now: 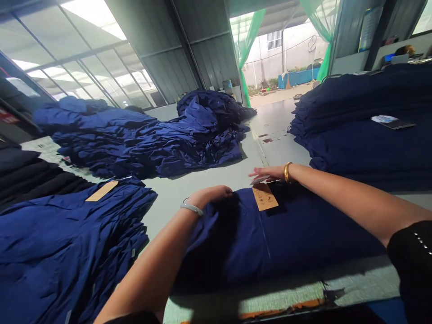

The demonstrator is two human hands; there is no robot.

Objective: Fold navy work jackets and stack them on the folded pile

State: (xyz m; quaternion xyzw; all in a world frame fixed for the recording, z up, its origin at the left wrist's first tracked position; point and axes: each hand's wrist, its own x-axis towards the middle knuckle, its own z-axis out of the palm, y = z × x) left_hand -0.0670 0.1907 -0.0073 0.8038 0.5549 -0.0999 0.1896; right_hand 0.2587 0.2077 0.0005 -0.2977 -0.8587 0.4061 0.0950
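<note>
A folded navy garment [297, 229] lies in front of me, with a line running down its middle. My left hand [214, 193] is at its far left edge, fingers curled in and apparently closed on the cloth, though the fingertips are partly hidden. At the far edge, my right hand [270, 173] has its fingers reaching left, with a pale hang tag [259, 181] between thumb and fingers. Just below that hand, a tan printed tag [265, 197] rests on the garment.
Navy garment stacks stand at left [50, 229] and right [354, 144], each with a tag on top. A loose heap of navy clothes [162, 139] spreads across the far table [178, 186]. Dark clothes [40, 180] lie far left. The near table edge [286, 308] is worn.
</note>
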